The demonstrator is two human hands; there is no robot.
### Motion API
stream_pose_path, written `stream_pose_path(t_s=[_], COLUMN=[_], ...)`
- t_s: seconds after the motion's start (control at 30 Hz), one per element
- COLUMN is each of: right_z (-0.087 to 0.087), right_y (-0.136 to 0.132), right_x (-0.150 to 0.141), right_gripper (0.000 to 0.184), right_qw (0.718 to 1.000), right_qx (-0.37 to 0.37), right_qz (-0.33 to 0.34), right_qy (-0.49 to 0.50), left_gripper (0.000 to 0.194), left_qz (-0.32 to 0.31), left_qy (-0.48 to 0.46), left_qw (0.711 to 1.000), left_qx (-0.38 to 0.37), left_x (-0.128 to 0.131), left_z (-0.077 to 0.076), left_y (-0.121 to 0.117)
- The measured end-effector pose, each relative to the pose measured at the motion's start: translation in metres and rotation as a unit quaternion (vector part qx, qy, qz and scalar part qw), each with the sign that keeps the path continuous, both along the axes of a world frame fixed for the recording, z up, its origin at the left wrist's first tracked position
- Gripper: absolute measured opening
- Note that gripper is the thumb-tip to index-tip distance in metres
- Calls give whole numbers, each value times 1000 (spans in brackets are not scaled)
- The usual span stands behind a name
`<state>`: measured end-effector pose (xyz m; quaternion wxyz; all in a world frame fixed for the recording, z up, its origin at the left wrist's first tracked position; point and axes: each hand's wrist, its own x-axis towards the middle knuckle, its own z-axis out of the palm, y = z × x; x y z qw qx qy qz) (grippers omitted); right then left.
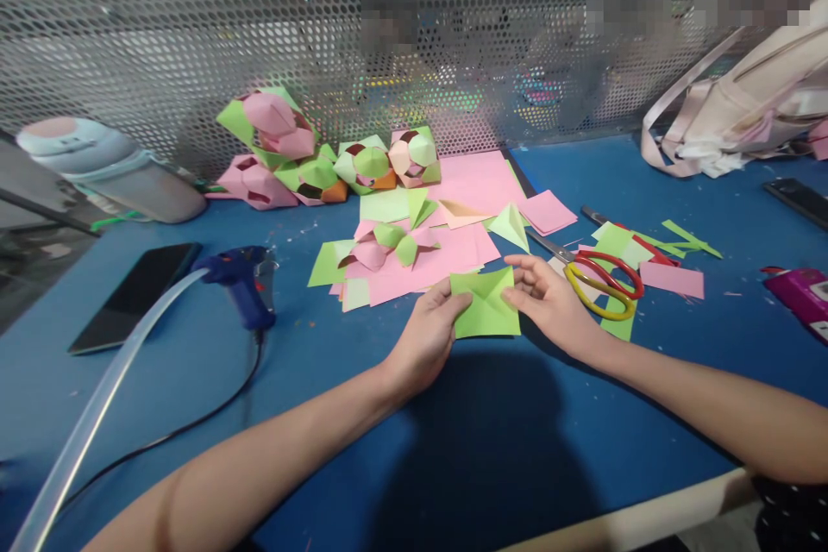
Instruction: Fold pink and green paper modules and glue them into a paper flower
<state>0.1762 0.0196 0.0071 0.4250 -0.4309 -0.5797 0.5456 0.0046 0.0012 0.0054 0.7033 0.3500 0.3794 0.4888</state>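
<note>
A square of green paper [486, 310] with crease lines is held up over the blue table. My left hand [432, 319] pinches its left edge, thumb on top. On the opposite side, my right hand [547, 297] grips the right edge between thumb and fingers. Just beyond the paper lies a stack of pink sheets [453, 250] with folded green and pink paper petals [392, 243] on it. Scissors [605, 280] with red and yellow handles rest beside my right hand, on some paper scraps.
Folded paper balls [310, 172] line the perforated metal screen [194, 34]. On the left are a blue glue gun [242, 280] with its cord, a phone [135, 297] and a bottle [113, 168]. A bag [750, 95] and a purple item [802, 297] lie at right.
</note>
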Motion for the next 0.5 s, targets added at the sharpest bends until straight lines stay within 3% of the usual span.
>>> stream_pose_path(t_s=[0.5], right_z=[-4], right_y=[-2], right_x=[1], right_gripper=[27], right_qw=[999], right_qx=[24], right_qz=[-44], right_qy=[-15], left_gripper=[27], left_qz=[14], left_qy=[128], left_qw=[991], left_qx=[44], left_x=[-4], left_z=[-9], left_y=[-4])
